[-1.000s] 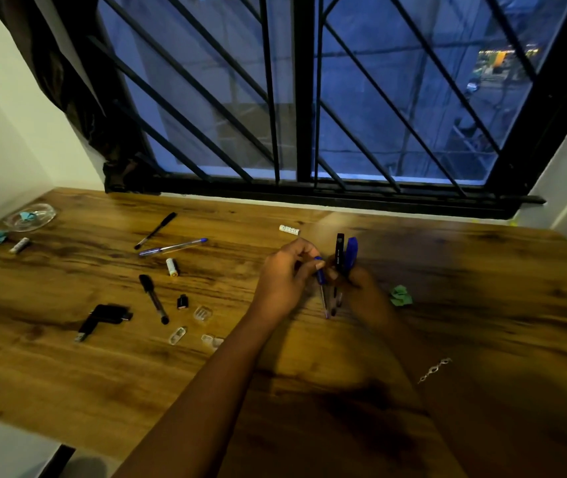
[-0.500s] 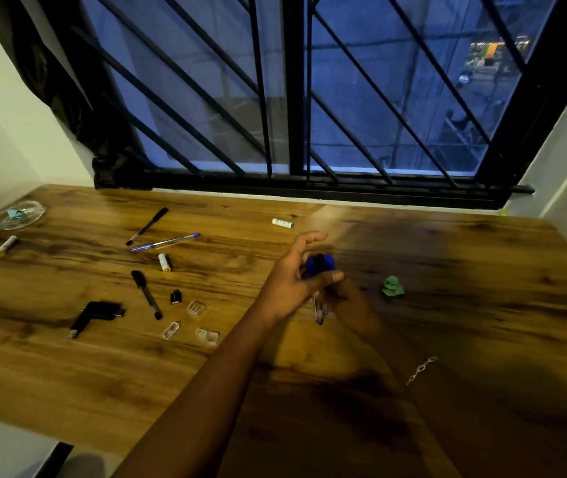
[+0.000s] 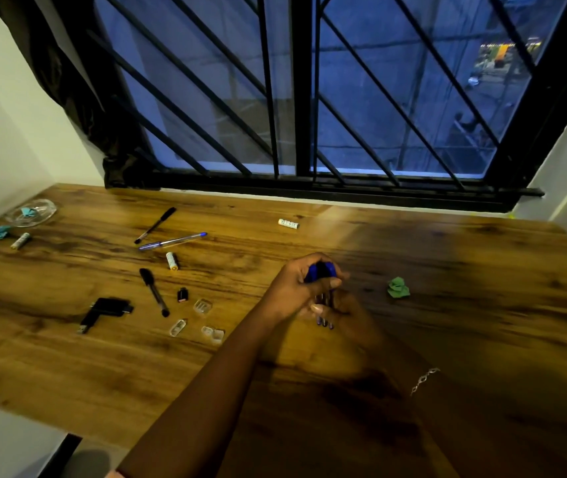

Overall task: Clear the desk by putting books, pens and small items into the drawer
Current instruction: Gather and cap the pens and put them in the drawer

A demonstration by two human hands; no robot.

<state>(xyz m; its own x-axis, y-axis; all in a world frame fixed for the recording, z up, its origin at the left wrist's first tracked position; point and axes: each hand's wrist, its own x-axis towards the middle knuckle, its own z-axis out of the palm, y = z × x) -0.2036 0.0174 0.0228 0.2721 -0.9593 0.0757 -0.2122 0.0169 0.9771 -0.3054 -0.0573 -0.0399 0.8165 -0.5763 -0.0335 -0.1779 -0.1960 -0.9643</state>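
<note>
Nearest me, a thin chain bracelet (image 3: 425, 379) sits on the right wrist, and both forearms reach out over the wooden desk (image 3: 464, 257). Above its middle the left hand (image 3: 292, 288) is wrapped over the blue caps of a bundle of pens (image 3: 323, 270). The right hand (image 3: 351, 317), deep in shadow, seems to grip the barrels lower down, with the tips poking out beneath. A second ago the pens stood fanned and loose. Now they are drawn together, and the left forefinger, raised half a second back, has curled down. Left of the hands lie clear plastic caps (image 3: 213, 333), a black USB stick (image 3: 102, 310), a tiny black adapter (image 3: 182, 294), a capped black pen (image 3: 154, 296) and a yellow-tipped battery (image 3: 171, 261). To the right, well apart, sits a green paper wad (image 3: 398, 288). Farther off, a blue pen (image 3: 171, 241) lies beside a slim black pen (image 3: 155, 225). A white battery (image 3: 289, 223) carries dark print too small to read. A glass dish (image 3: 30, 212) sits in the far left corner, below the barred window (image 3: 295, 98).
</note>
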